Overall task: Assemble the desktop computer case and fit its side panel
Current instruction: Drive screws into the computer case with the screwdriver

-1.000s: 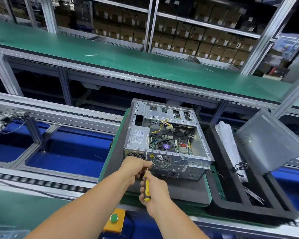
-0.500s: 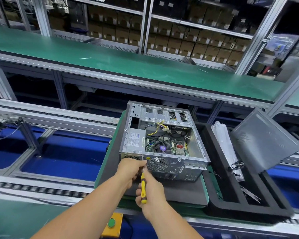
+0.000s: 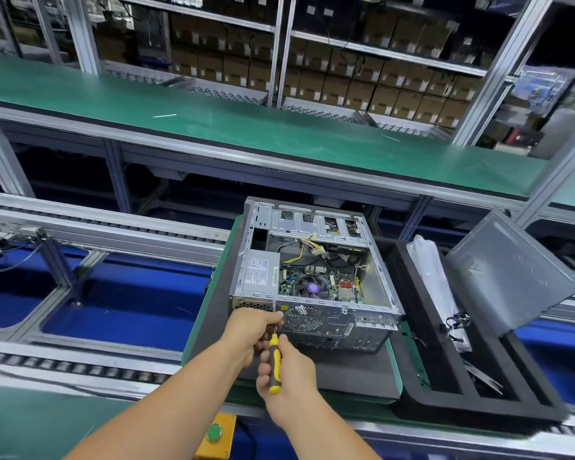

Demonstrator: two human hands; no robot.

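An open desktop case (image 3: 372, 295) lies on its side on a dark mat, its motherboard, fan and cables showing. My right hand (image 3: 291, 373) grips the yellow-and-black handle of a screwdriver (image 3: 274, 361) whose shaft points up at the case's rear top edge, left of the fan grille. My left hand (image 3: 253, 330) pinches the shaft near the tip, against the rear panel. The grey side panel (image 3: 505, 277) leans tilted in a black foam tray (image 3: 422, 390) to the right.
The mat sits on a green pallet (image 3: 196, 333) on a roller conveyor (image 3: 63, 368). A clear plastic bag (image 3: 429, 267) and cables lie in the foam tray. A yellow box with a green button (image 3: 214, 433) is at the near edge. A green bench (image 3: 246, 127) runs behind.
The camera has shifted slightly; both hands stay at the case's rear edge with the screwdriver, whose handle has turned a little in my right hand.
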